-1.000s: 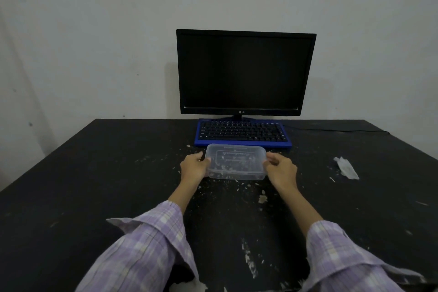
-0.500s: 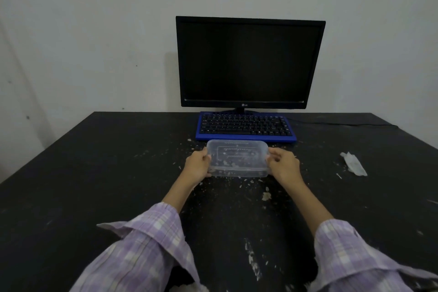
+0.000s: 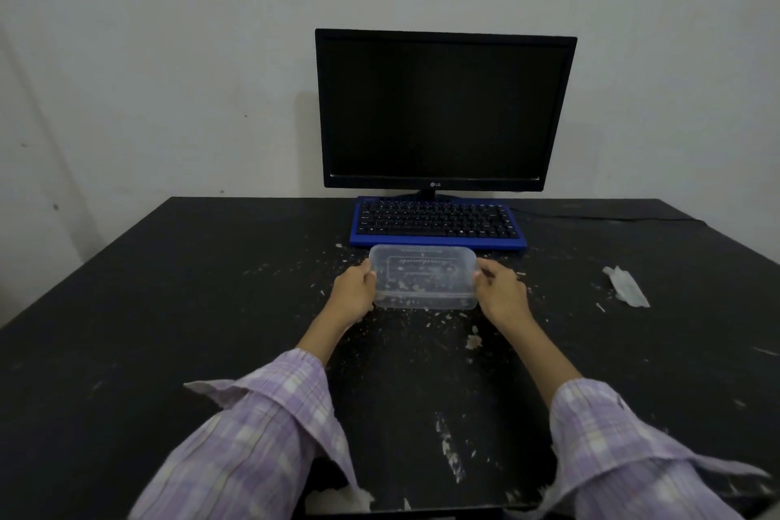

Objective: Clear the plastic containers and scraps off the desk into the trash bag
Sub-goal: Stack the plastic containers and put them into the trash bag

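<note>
The fingers (image 3: 366, 271) of the left hand (image 3: 353, 292) curl round the left short end of a clear plastic container (image 3: 423, 277), thumb on the near side of the rim. The fingers (image 3: 485, 269) of the right hand (image 3: 502, 291) curl round the opposite short end in the same way, so the container sits clamped between the two hands. The container is lidded or upturned, I cannot tell which; faint embossed lettering shows on its top face and pale crumbs cling inside along its near wall. Whether it rests on the desk (image 3: 169, 308) or is just lifted off it cannot be told.

Just beyond the fingers, touching or almost touching the container's far edge, lies a blue-framed keyboard (image 3: 437, 222) with black keys. Behind that stands a dark monitor (image 3: 445, 110) against a pale wall (image 3: 169, 55), with a thin cable (image 3: 599, 217) running off to the right along the desk's back edge.

Nearer than the fingers, white scraps (image 3: 473, 341) and flecks are strewn over the black desk between the forearms, with a longer smear of them (image 3: 449, 452) close to the near edge. Well to the right of the right hand lies a crumpled white wrapper (image 3: 626, 286). Both arms wear lilac checked sleeves (image 3: 253, 435) with loose cuffs.
</note>
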`<state>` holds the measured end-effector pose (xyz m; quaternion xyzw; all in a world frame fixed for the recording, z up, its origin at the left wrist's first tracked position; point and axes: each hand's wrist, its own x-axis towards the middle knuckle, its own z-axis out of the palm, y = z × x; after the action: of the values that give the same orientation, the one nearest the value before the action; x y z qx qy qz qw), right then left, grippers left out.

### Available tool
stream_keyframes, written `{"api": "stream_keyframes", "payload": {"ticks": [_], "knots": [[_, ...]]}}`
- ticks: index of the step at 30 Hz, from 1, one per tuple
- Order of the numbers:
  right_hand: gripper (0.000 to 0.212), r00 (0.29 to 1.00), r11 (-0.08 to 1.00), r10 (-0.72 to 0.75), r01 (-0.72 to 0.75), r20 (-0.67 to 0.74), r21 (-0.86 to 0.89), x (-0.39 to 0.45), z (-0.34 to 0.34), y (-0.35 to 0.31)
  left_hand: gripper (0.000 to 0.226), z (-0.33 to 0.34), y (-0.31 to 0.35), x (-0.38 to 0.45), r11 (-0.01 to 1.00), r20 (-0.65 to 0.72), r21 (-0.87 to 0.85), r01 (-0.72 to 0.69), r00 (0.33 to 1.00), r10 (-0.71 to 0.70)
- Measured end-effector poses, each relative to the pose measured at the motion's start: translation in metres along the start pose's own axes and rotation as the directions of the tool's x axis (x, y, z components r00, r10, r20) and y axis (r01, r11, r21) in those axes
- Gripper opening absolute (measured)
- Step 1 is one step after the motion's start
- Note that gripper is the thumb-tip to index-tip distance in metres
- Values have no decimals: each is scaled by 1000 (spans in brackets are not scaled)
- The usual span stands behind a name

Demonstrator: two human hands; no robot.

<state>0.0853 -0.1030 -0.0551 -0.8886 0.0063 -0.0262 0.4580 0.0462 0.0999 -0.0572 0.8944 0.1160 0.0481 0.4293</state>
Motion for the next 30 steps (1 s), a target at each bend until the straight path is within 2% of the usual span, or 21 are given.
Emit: {"api": "stream_keyframes", "payload": {"ticks": [4,8,15,18,23,27,30], "knots": [[41,1000,1000,-19,19,2,-8,-3,-2,-2,40,-4,2,-6,995,-10,-104,0,1000,-2],[26,1000,1000,0,1,17,-26,-3,-1,-10,35,-15,2,-9,987,-57,-156,-46,998,38],[18,996,990,-60,50,70,129,-25,1,-33,28,-55,-4,-37,925,-86,-376,-60,996,29],[18,987,955,-42,-7,158,297,-48,3,-49,28,-76,-10,-67,916,-109,-391,-95,992,56],[27,947,908,-127,-8,295,418,-99,9,-72,30,-116,-26,-125,913,-201,-396,-101,979,21],[28,883,877,-188,-46,429,479,-147,22,-90,26,-151,-48,-185,881,-258,-469,-57,963,-75],[32,808,875,-205,-102,552,474,-185,39,-101,21,-177,-75,-234,846,-269,-532,-19,952,-148]]}}
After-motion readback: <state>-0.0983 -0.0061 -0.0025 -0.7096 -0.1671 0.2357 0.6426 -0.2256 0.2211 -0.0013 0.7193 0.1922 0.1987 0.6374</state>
